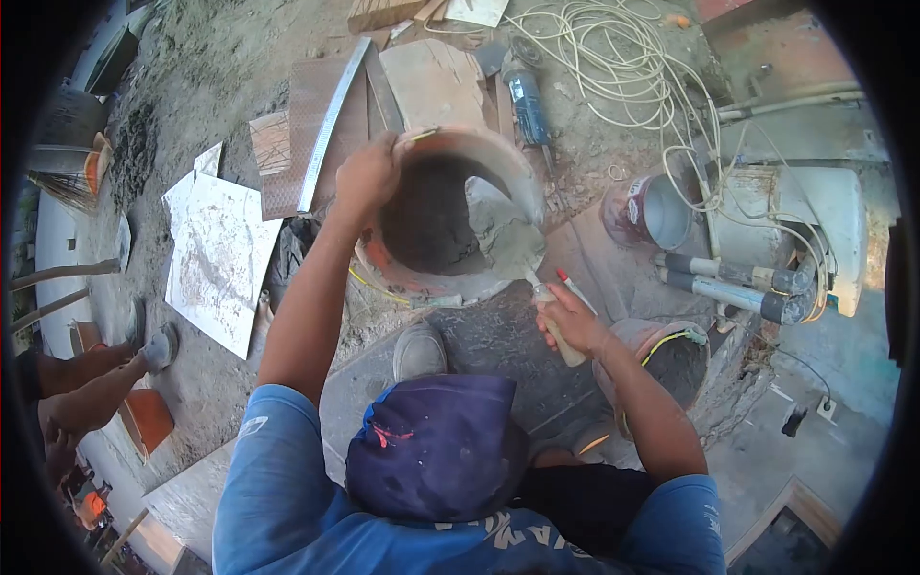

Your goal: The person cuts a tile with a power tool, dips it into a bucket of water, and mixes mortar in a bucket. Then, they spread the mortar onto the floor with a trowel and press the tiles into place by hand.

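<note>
My right hand [572,321] is wrapped round the wooden handle of a trowel [491,213]. Its blade reaches over a large bucket [527,182] and carries a lump of wet grey mortar [513,244]. Beside the fingers of that hand shows a thin red-tipped stick [575,290]. With fingers closed over the far left rim of the bucket, my left hand [369,172] grips it. Grey mortar lies down inside the bucket, which is smeared with cement outside. A second, smaller bucket [644,337] stands below my right forearm.
Behind the bucket lie an angle grinder [526,101], a metal strip [333,125] and boards. Coiled cable [623,67] spreads at the upper right, near a paint can [652,213]. A white sheet [220,259] lies left. Another person's legs [101,374] show at the left edge.
</note>
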Action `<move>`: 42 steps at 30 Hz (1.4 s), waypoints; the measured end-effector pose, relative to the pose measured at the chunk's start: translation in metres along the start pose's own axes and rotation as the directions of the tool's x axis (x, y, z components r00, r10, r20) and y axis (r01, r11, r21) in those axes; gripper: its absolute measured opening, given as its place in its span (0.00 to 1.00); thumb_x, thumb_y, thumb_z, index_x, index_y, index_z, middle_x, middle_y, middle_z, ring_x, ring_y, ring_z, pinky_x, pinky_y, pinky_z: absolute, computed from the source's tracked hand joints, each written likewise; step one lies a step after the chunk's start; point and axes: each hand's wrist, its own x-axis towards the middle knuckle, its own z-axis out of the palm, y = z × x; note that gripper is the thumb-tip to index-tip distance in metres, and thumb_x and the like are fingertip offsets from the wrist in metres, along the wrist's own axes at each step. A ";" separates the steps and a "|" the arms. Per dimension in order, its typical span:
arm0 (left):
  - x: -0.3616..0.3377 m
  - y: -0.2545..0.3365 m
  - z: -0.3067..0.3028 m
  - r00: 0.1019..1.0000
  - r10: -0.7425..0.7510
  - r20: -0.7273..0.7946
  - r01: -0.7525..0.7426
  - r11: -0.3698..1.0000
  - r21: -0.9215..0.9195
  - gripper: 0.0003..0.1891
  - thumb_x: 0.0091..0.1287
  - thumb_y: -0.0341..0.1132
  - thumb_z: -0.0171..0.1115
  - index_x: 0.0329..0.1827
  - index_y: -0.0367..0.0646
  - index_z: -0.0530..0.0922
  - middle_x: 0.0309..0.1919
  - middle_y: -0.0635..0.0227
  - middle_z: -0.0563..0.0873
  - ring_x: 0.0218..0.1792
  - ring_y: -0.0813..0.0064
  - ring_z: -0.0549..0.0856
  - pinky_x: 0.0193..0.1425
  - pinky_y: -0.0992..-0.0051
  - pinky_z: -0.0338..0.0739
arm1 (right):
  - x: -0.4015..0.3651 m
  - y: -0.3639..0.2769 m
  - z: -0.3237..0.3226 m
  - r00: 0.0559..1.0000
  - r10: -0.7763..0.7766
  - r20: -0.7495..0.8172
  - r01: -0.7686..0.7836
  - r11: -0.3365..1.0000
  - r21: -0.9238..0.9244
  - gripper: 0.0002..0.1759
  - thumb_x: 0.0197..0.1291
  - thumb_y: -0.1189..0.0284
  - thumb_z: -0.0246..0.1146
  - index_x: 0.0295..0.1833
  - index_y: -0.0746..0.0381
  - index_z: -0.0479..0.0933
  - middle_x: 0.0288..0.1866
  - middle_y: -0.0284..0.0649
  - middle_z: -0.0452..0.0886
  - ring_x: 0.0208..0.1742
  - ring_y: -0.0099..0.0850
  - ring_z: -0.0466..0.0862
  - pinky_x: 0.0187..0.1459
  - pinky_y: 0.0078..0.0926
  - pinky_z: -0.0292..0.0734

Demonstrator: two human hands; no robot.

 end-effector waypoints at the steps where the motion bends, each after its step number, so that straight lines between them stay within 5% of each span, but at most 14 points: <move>1: 0.005 0.005 0.000 0.999 -0.002 0.040 -0.001 0.996 0.086 0.21 0.70 0.54 0.52 0.47 0.44 0.76 0.37 0.53 0.85 0.41 0.47 0.84 0.44 0.52 0.76 | 0.003 0.002 0.002 0.998 0.058 0.012 -0.058 0.998 0.012 0.23 0.72 0.53 0.52 0.59 0.60 0.65 0.28 0.34 0.73 0.22 0.22 0.73 0.25 0.24 0.73; 5: 0.015 -0.001 0.008 0.996 0.001 0.091 -0.015 0.989 0.148 0.19 0.72 0.55 0.49 0.46 0.51 0.78 0.35 0.52 0.86 0.39 0.47 0.85 0.41 0.52 0.77 | -0.011 0.010 0.001 0.988 0.156 0.007 -0.156 0.987 0.042 0.20 0.73 0.49 0.48 0.46 0.56 0.66 0.25 0.33 0.70 0.20 0.21 0.71 0.24 0.24 0.71; 10: 0.026 0.008 0.005 0.992 -0.025 0.120 0.011 0.993 0.114 0.16 0.71 0.49 0.54 0.43 0.45 0.78 0.37 0.51 0.85 0.42 0.45 0.82 0.44 0.53 0.75 | -0.040 0.050 -0.009 0.962 0.273 0.016 -0.273 0.956 0.103 0.23 0.71 0.47 0.51 0.48 0.58 0.68 0.25 0.32 0.71 0.21 0.21 0.72 0.24 0.23 0.72; 15: 0.024 0.014 0.008 0.994 0.092 0.056 -0.097 0.989 0.108 0.19 0.71 0.54 0.52 0.46 0.50 0.80 0.36 0.54 0.86 0.41 0.47 0.84 0.45 0.53 0.77 | -0.092 0.076 0.005 0.955 0.294 -0.037 -0.292 0.955 0.043 0.22 0.70 0.49 0.53 0.48 0.58 0.69 0.26 0.32 0.72 0.21 0.20 0.72 0.24 0.24 0.71; 18: 0.027 0.021 0.006 0.994 0.099 0.056 -0.104 0.990 0.099 0.19 0.70 0.54 0.52 0.45 0.49 0.80 0.36 0.53 0.86 0.41 0.47 0.84 0.45 0.53 0.77 | -0.103 0.090 0.009 0.950 0.246 -0.190 -0.243 0.969 0.039 0.20 0.68 0.54 0.56 0.49 0.60 0.69 0.29 0.39 0.75 0.24 0.31 0.77 0.28 0.30 0.74; 20: 0.028 0.019 0.008 0.992 0.099 0.080 -0.106 0.990 0.090 0.19 0.70 0.54 0.53 0.44 0.48 0.80 0.36 0.53 0.86 0.41 0.47 0.84 0.45 0.53 0.77 | -0.106 0.095 0.016 0.906 -0.258 -0.335 0.098 0.899 -0.427 0.19 0.63 0.60 0.61 0.50 0.63 0.69 0.32 0.48 0.77 0.33 0.49 0.81 0.35 0.39 0.77; 22: 0.032 0.023 0.006 0.987 0.052 0.153 -0.072 0.989 0.126 0.19 0.70 0.53 0.53 0.44 0.47 0.80 0.36 0.52 0.86 0.41 0.46 0.84 0.45 0.53 0.77 | -0.067 0.082 0.019 0.713 -0.647 -0.272 0.321 0.645 -0.693 0.25 0.58 0.64 0.64 0.56 0.66 0.67 0.30 0.52 0.78 0.33 0.52 0.81 0.36 0.43 0.76; 24: 0.034 0.022 0.008 0.986 0.065 0.155 -0.084 0.990 0.116 0.19 0.69 0.53 0.54 0.44 0.47 0.80 0.36 0.52 0.85 0.41 0.46 0.84 0.44 0.52 0.76 | -0.020 0.060 0.033 0.755 -0.554 -0.353 0.254 0.741 -0.621 0.21 0.57 0.64 0.64 0.51 0.64 0.69 0.40 0.54 0.79 0.42 0.57 0.81 0.42 0.50 0.77; 27: 0.033 0.018 0.008 0.988 0.096 0.122 -0.109 0.989 0.099 0.19 0.69 0.53 0.54 0.43 0.46 0.79 0.36 0.51 0.85 0.41 0.45 0.84 0.43 0.52 0.76 | 0.054 0.068 0.045 0.751 -0.534 -0.389 0.186 0.736 -0.650 0.19 0.57 0.66 0.63 0.51 0.62 0.70 0.40 0.51 0.79 0.38 0.55 0.82 0.41 0.52 0.78; 29: 0.031 0.014 0.009 0.990 0.075 0.119 -0.086 0.992 0.091 0.18 0.70 0.52 0.54 0.43 0.46 0.79 0.35 0.50 0.85 0.40 0.44 0.83 0.42 0.52 0.76 | 0.086 0.086 0.052 0.613 -0.701 -0.365 0.124 0.541 -0.832 0.16 0.55 0.69 0.61 0.49 0.60 0.72 0.36 0.48 0.79 0.34 0.51 0.83 0.37 0.49 0.81; 38: 0.035 0.013 0.011 0.994 0.083 0.066 -0.089 0.992 0.087 0.18 0.70 0.51 0.54 0.42 0.44 0.79 0.34 0.49 0.84 0.39 0.43 0.83 0.42 0.53 0.75 | 0.055 0.139 0.059 0.721 -0.511 -0.469 -0.058 0.629 -0.775 0.14 0.54 0.71 0.59 0.47 0.59 0.77 0.34 0.47 0.79 0.32 0.47 0.84 0.33 0.45 0.82; 40: 0.038 0.016 0.013 0.995 0.097 0.038 -0.100 0.992 0.075 0.18 0.70 0.51 0.55 0.43 0.45 0.79 0.34 0.49 0.84 0.39 0.44 0.83 0.42 0.53 0.75 | 0.038 0.171 0.055 0.779 -0.407 -0.477 -0.141 0.628 -0.766 0.12 0.51 0.69 0.64 0.40 0.61 0.76 0.36 0.47 0.79 0.34 0.48 0.84 0.34 0.44 0.81; 42: 0.034 0.015 0.012 0.995 0.050 0.082 -0.060 0.989 0.132 0.17 0.70 0.51 0.55 0.43 0.46 0.79 0.34 0.49 0.84 0.39 0.44 0.83 0.42 0.52 0.75 | 0.000 0.209 0.051 0.843 -0.255 -0.473 -0.214 0.648 -0.731 0.14 0.54 0.68 0.63 0.45 0.61 0.77 0.40 0.48 0.81 0.39 0.48 0.84 0.42 0.45 0.81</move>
